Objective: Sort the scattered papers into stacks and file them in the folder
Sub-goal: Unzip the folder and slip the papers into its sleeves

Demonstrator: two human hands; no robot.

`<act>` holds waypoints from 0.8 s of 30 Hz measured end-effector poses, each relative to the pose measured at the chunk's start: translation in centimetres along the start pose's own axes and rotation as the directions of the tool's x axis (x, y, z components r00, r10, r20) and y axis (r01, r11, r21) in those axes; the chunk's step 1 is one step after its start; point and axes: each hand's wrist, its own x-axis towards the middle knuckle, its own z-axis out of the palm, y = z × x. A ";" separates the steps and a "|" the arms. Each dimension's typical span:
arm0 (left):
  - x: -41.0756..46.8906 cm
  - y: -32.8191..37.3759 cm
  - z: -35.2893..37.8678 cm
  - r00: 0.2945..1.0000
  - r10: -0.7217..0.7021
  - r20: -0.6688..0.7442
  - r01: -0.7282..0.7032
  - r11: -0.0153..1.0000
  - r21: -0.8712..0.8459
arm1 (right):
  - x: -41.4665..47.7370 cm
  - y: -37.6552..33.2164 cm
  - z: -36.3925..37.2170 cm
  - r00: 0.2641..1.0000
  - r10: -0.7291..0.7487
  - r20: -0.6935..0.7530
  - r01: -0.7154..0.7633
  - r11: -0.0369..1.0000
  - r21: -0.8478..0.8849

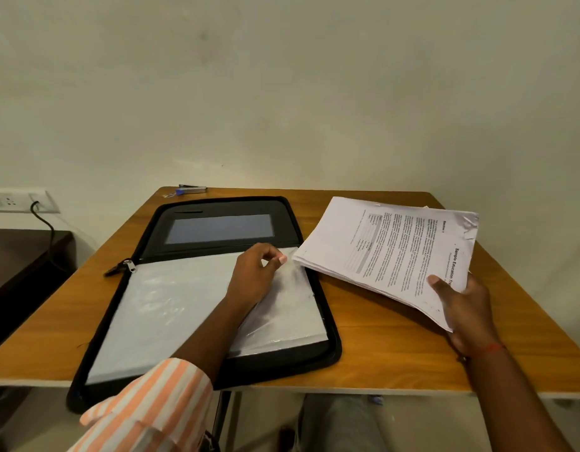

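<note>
My right hand (461, 308) gripped the stack of papers (389, 249) at its near right corner, thumb on top, above the desk (380, 353). The stack's long axis ran crosswise, its left end just beside the open folder (327, 324). My left hand (254, 275), nearer the folder, pinched the clear sleeve (171, 301) at its far right corner.

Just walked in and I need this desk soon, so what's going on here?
A person is filing papers. The left hand pinches the top edge of a plastic sleeve in the open black zip folder on the wooden table. The right hand holds a stack of printed papers beside the folder, not yet inside it. A stapler lies at the far edge.
</note>
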 end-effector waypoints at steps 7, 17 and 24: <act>0.0 0.0 0.1 0.998 -0.056 0.013 0.057 0.998 -0.040 | -0.8 -0.4 -0.8 0.996 0.023 0.083 -0.021 1.000 -0.021; 0.3 -0.6 0.1 0.996 0.021 0.083 -0.025 0.998 0.052 | -1.8 -1.6 -3.5 0.959 0.149 0.241 -0.131 0.987 -0.090; 2.4 2.7 0.5 0.969 -0.164 0.184 0.090 0.931 0.355 | -2.5 -2.5 -3.3 0.945 0.176 0.276 -0.142 0.980 -0.138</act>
